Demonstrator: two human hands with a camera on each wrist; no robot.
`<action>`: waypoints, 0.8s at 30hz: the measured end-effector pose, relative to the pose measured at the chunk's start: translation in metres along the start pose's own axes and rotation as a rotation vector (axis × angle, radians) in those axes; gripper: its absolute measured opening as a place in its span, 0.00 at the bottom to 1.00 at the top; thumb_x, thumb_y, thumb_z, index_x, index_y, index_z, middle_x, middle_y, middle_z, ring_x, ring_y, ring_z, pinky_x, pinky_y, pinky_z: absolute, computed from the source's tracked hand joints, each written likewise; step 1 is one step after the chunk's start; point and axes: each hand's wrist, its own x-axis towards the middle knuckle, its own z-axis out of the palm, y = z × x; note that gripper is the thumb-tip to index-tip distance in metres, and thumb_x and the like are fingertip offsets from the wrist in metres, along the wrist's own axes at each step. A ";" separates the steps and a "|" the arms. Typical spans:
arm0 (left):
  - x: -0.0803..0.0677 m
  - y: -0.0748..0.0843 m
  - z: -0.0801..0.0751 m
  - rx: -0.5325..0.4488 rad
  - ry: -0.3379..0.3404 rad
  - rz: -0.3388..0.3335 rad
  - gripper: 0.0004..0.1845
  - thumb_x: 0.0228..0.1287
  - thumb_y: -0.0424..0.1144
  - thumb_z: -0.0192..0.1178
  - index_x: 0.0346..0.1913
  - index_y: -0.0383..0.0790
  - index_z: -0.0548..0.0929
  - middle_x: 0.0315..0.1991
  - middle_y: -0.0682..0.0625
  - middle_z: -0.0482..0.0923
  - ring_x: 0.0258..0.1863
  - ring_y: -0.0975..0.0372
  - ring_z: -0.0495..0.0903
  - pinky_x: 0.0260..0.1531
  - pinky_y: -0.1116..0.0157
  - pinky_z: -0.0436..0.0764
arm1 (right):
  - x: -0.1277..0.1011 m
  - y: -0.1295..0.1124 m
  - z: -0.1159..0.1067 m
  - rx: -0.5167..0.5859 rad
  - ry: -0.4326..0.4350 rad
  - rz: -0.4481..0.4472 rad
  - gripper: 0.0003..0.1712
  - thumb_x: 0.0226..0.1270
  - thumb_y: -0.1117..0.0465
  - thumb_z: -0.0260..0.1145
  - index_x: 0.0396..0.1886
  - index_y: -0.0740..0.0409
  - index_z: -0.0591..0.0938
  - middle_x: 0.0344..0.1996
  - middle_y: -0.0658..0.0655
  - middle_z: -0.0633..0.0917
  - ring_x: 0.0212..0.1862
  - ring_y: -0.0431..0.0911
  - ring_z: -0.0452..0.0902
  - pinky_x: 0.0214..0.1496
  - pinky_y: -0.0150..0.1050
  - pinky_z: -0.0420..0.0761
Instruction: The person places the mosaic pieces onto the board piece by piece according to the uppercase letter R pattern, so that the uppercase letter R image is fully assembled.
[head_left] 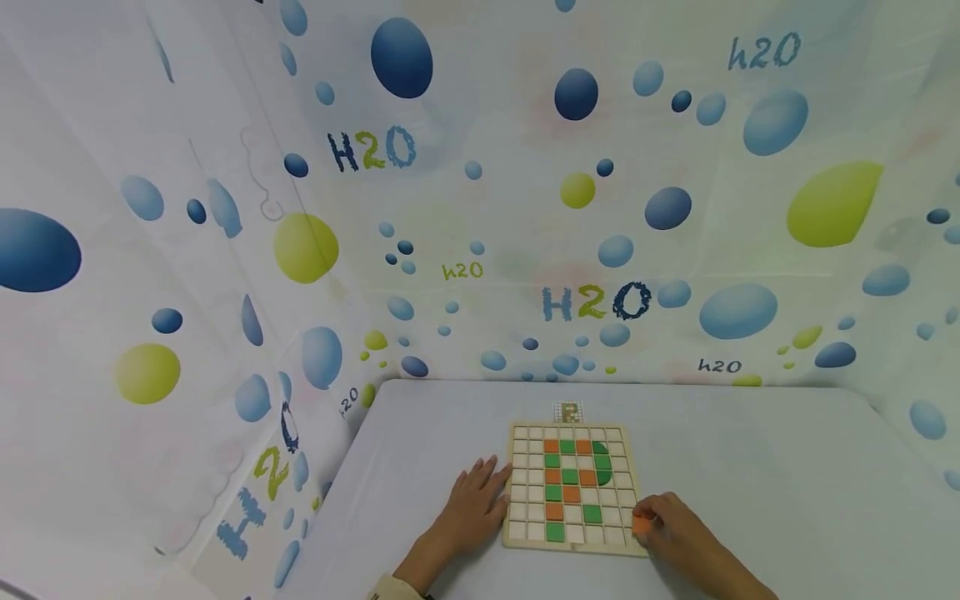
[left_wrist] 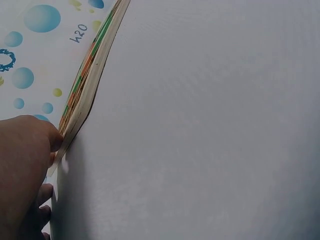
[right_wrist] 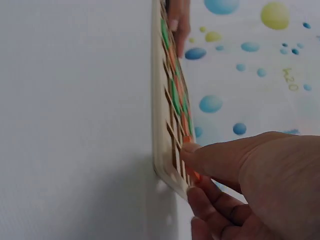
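On the white table (head_left: 750, 467) lay one pale wooden grid board (head_left: 572, 486) bearing six orange and seven green tiles. The left hand (head_left: 474, 504) rested flat against its left edge; the right hand (head_left: 670, 523) pinched one orange tile (head_left: 642, 524) at its lower right corner.

The board (head_left: 573, 487) lies on the worktop (head_left: 750, 467), near its front edge. A small card (head_left: 568, 411) lies just behind the board. The left hand (head_left: 472, 504) rests at the board's left edge, the right hand (head_left: 675, 529) at its front right corner, with a tile (head_left: 642, 524) in its fingers (right_wrist: 210, 160).
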 end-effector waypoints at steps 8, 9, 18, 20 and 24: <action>0.000 0.001 0.000 0.003 0.000 -0.003 0.29 0.83 0.51 0.48 0.81 0.51 0.67 0.83 0.42 0.60 0.83 0.43 0.56 0.78 0.35 0.56 | 0.009 -0.017 0.024 0.001 0.013 -0.082 0.08 0.69 0.61 0.74 0.40 0.50 0.81 0.39 0.46 0.78 0.40 0.33 0.72 0.41 0.34 0.80; 0.000 0.002 0.000 0.004 -0.001 -0.003 0.29 0.83 0.51 0.48 0.81 0.51 0.67 0.83 0.42 0.60 0.83 0.43 0.56 0.78 0.36 0.56 | 0.008 -0.018 0.025 -0.003 0.027 -0.110 0.08 0.69 0.61 0.74 0.39 0.49 0.81 0.39 0.46 0.78 0.41 0.34 0.74 0.41 0.34 0.81; 0.002 0.003 -0.001 0.005 -0.007 -0.002 0.29 0.83 0.50 0.49 0.81 0.51 0.67 0.83 0.42 0.60 0.83 0.43 0.56 0.79 0.36 0.56 | 0.006 -0.020 0.029 -0.061 0.084 -0.192 0.09 0.65 0.65 0.77 0.35 0.46 0.85 0.38 0.43 0.80 0.40 0.34 0.75 0.40 0.34 0.82; 0.002 0.004 -0.002 0.007 -0.008 -0.003 0.29 0.83 0.50 0.49 0.81 0.51 0.67 0.83 0.42 0.60 0.83 0.43 0.56 0.79 0.36 0.56 | 0.005 -0.021 0.029 -0.082 0.112 -0.224 0.11 0.63 0.67 0.78 0.33 0.47 0.85 0.38 0.44 0.80 0.40 0.35 0.76 0.39 0.34 0.82; 0.002 0.004 -0.003 0.001 -0.010 0.000 0.29 0.83 0.50 0.49 0.81 0.50 0.67 0.83 0.42 0.60 0.83 0.43 0.56 0.78 0.36 0.56 | 0.004 -0.024 0.026 -0.082 0.093 -0.199 0.11 0.62 0.67 0.78 0.33 0.47 0.86 0.38 0.44 0.80 0.39 0.36 0.77 0.39 0.35 0.83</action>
